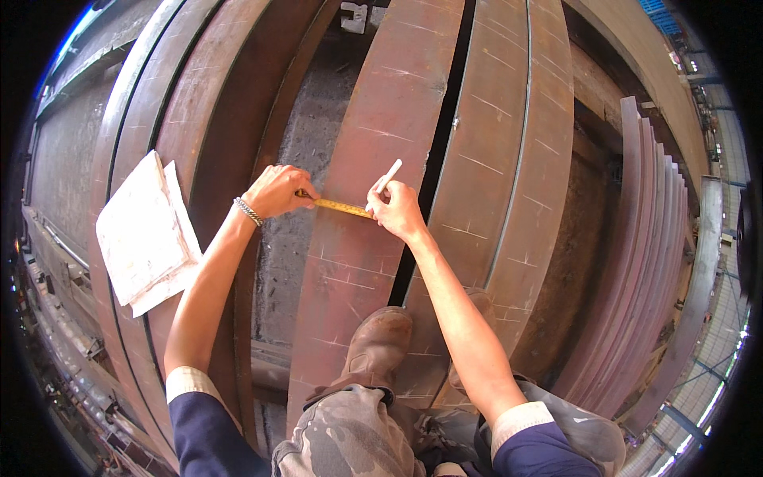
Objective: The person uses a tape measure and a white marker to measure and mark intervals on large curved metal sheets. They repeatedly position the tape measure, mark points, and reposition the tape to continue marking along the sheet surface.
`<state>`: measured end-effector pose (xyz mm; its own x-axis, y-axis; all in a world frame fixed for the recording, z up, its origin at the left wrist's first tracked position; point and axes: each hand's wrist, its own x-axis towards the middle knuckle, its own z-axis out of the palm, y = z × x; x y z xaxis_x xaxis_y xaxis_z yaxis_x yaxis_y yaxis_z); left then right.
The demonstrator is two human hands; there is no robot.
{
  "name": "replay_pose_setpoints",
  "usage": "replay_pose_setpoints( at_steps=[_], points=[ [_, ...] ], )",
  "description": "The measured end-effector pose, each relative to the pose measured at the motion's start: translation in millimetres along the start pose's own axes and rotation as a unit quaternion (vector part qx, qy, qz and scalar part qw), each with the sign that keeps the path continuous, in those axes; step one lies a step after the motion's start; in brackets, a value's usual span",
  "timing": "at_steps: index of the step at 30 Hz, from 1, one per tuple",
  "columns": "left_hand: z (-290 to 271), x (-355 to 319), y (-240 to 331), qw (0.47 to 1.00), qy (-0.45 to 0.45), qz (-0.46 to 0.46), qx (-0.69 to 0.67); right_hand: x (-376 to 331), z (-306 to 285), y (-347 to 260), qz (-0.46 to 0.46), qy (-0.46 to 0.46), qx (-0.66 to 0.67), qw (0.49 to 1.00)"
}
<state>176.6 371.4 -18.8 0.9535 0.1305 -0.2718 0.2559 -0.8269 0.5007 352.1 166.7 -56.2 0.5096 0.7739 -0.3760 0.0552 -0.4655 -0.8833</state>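
Note:
A yellow tape measure [342, 207] is stretched across a reddish-brown steel beam [373, 151]. My left hand [278, 191] is closed on its left end, above the beam's left edge; a dark part of the tape shows between thumb and fingers. My right hand [397, 211] is closed at the tape's other end, near the beam's right edge. A white stick, which looks like chalk [392, 171], points up from its fingers. Thin white lines cross the beam above and below the tape.
Folded white papers [147, 230] lie on steel beams to the left. Dark gaps separate the beams, and my boot [377, 342] stands on the marked one. More marked beams [485, 119] run alongside. Several long steel strips [636, 278] are stacked at the right.

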Motion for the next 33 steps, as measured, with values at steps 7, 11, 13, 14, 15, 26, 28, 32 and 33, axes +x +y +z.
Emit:
replay_pose_setpoints(
  at_steps=[7,11,13,14,15,26,28,32,33],
  points=[
    [0,-2,-1,1.0,-0.009,-0.012,-0.01,0,3,5,0.009,0.0,-0.027,1.0],
    [-1,0,1,1.0,-0.011,-0.015,-0.009,-1,3,5,0.017,0.005,-0.021,1.0],
    [0,-1,1,1.0,-0.011,-0.016,-0.009,-2,3,1,0.019,0.004,-0.018,1.0],
    [0,0,0,1.0,-0.008,-0.012,-0.009,-1,3,1,0.019,0.004,-0.019,1.0],
    [1,0,0,1.0,-0.005,-0.009,-0.01,-1,3,1,0.018,0.005,-0.02,1.0],
    [2,1,-2,1.0,-0.002,-0.01,0.002,2,-1,-34,-0.273,0.189,-0.124,0.935],
    [5,-9,-4,1.0,-0.004,-0.02,-0.008,9,-15,-68,-0.263,0.224,-0.147,0.927],
    [0,-4,-3,1.0,0.001,-0.018,-0.013,37,-81,-134,-0.342,0.264,-0.205,0.878],
    [-3,-2,0,1.0,0.004,-0.008,-0.006,43,-105,-151,-0.393,0.257,-0.245,0.848]
  ],
)
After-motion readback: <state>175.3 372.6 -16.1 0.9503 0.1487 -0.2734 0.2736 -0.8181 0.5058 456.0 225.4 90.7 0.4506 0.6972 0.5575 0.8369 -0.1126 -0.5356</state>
